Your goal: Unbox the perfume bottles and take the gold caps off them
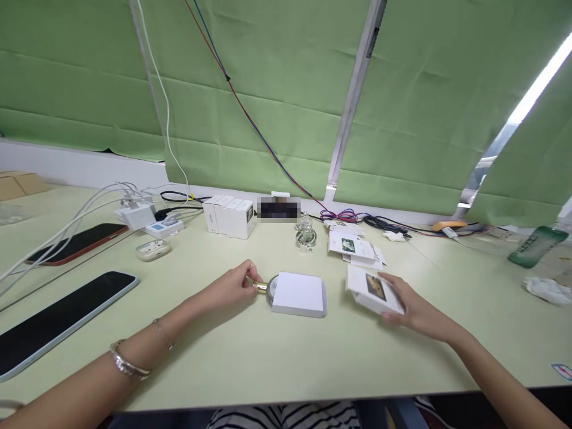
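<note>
My left hand (243,280) pinches the gold-coloured end (261,287) of a round, dark-rimmed item (270,290) on the table. The rest of that item is hidden by a plain white box (298,294) lying flat, so I cannot tell whether it is inside or beneath. In my right hand (409,307) is a white carton (373,290) with a brown picture on its face. It is tilted, slightly blurred by motion, and apart from the plain box.
White cartons (229,217) stand in a row at the back. Clear glass pieces (306,237) and flattened white cartons (357,247) lie farther right. Two phones (67,316), an earbud case (153,249) and cables are at left; a green bottle (537,245) lies at right.
</note>
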Tool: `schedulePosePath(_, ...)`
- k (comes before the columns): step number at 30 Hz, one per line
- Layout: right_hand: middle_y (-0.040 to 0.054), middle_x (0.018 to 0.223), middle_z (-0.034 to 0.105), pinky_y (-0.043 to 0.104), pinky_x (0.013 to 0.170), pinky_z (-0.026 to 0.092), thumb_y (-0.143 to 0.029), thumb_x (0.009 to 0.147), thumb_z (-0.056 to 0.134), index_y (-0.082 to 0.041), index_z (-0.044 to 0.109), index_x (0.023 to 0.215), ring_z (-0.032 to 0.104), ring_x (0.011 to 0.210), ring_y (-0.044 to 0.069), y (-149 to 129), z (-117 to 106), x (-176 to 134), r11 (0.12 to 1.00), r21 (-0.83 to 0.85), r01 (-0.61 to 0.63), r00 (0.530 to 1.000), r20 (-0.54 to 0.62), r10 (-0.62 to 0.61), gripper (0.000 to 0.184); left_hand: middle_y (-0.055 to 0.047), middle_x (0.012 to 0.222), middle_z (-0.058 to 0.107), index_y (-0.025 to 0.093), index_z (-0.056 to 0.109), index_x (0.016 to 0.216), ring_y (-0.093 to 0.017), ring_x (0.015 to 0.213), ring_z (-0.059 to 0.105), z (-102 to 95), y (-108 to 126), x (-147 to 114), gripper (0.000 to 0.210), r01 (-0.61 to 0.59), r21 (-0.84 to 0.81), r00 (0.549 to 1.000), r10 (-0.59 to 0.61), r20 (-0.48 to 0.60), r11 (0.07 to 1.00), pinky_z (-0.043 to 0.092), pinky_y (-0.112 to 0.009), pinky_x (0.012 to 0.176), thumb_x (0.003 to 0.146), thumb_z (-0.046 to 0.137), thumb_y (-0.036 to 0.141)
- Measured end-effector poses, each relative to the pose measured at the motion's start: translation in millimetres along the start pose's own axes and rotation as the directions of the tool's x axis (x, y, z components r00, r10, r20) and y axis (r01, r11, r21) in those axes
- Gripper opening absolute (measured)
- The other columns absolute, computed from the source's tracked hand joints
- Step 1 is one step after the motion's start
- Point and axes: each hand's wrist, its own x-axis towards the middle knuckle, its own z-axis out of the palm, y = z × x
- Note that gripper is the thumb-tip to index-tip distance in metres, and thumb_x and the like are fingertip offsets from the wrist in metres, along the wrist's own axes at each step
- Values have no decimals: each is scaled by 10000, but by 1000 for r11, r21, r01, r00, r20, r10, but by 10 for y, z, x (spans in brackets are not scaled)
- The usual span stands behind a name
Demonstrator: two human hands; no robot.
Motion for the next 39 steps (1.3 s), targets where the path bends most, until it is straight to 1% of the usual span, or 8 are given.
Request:
schedulePosePath(7, 74, 1355, 412, 439, 872, 469, -639, 805, 308, -298, 222, 1342, 484, 1152, 259, -900, 245, 178, 487, 869, 90, 986, -146, 77, 642, -67, 982, 549, 185, 456, 960, -220, 916, 521, 139, 781, -81, 217, -393, 320, 842, 478, -252, 862, 422, -349, 786, 807, 448, 339)
schedulePosePath(10, 79, 1186, 571, 406, 827, 490, -625, 815, 319, -237, 445, 1208, 559, 1046, 236, -1355, 380, 242, 197, 980, 39, 998, -48, 41, 567, -97, 1035, 530, 174, 416, 1031, -250, 963, 504, 379, 1121, -108, 421, -593, 437, 667, 716, -204, 677, 441, -359, 777, 725, 589, 406)
schedulePosePath(15, 52, 939, 660, 352, 761, 499, -547, 819, 412, -192, 573, 971, 613, 812, 180, -1576, 475, 290, 17, 999, -52, 999, 52, -3, 419, -109, 911, 558, 151, 452, 955, -247, 869, 551, 568, 1202, -14, 153, -522, 609, 601, 764, -234, 597, 466, -359, 673, 806, 420, 143)
schedulePosePath(20, 56, 1014, 647, 371, 777, 488, -410, 746, 586, -190, 572, 970, 602, 881, 213, -1390, 490, 329, 167, 986, 21, 995, -36, 91, 314, -142, 963, 602, 99, 476, 1030, -241, 901, 586, 589, 1081, -71, 270, -599, 641, 609, 793, -24, 480, 486, -371, 746, 821, 320, 30)
schedulePosePath(26, 81, 1074, 634, 447, 830, 424, -365, 847, 393, -226, 585, 1079, 564, 963, 297, -905, 184, 160, 982, 149, 119, 870, -492, -31, 331, -114, 1130, 592, 168, 468, 1144, -231, 1108, 517, 546, 788, -211, 428, -625, 522, 699, 714, 43, 580, 414, -419, 923, 774, 337, -2)
schedulePosePath(31, 124, 1134, 591, 523, 884, 346, -155, 857, 262, -262, 498, 1225, 561, 995, 289, -287, 66, -90, 744, -665, -72, 899, -366, -241, 450, -136, 1153, 576, 160, 465, 1170, -257, 1084, 528, 351, 480, -169, 411, -412, 563, 855, 517, -32, 716, 399, -427, 923, 780, 378, 63)
schedulePosePath(35, 45, 1364, 421, 514, 946, 351, -458, 871, 319, -345, 330, 1339, 431, 1205, 296, 201, 198, -251, 771, -635, 47, 999, 13, -50, 482, -121, 1142, 574, 181, 489, 1131, -273, 1079, 522, 228, 385, -176, 323, -338, 524, 902, 428, -57, 782, 373, -429, 924, 822, 393, 168)
schedulePosePath(39, 5, 1426, 309, 598, 996, 249, -561, 851, 291, -364, 279, 1357, 251, 1307, 331, 341, 210, -255, 792, -608, -56, 998, -59, 25, 543, -110, 1133, 566, 195, 458, 1176, -292, 1063, 509, 153, 360, -175, 466, -292, 368, 954, 295, 49, 883, 387, -399, 888, 758, 542, 382)
